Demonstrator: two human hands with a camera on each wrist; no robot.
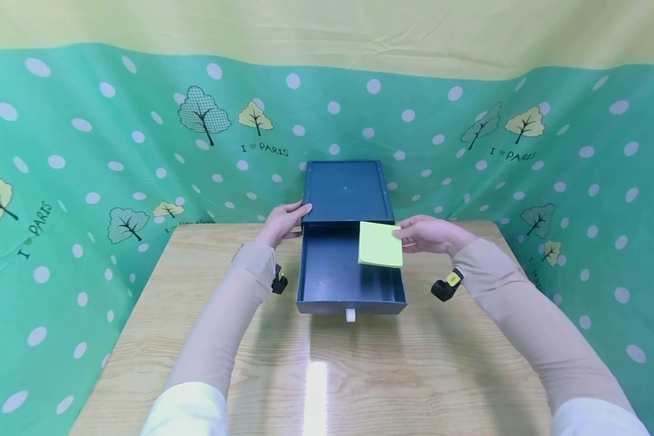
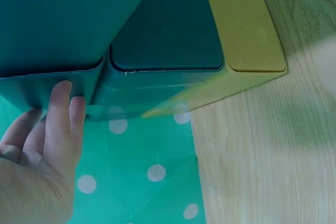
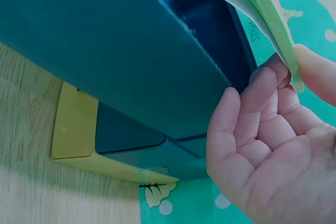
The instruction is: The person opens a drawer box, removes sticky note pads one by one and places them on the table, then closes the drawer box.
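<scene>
Resting slightly spread fingers of the left hand [image 1: 284,223] against the left side of the blue box [image 1: 346,191]. Next along, got its open drawer [image 1: 327,260], with the yellow-green note pad [image 1: 379,245] held above the right side. Pinching that pad's right edge between right hand [image 1: 433,233] thumb and fingers. Looks super light, bendy, hardly fragile; probably best gripped through the whole stack to avoid fanning sheets.
</scene>
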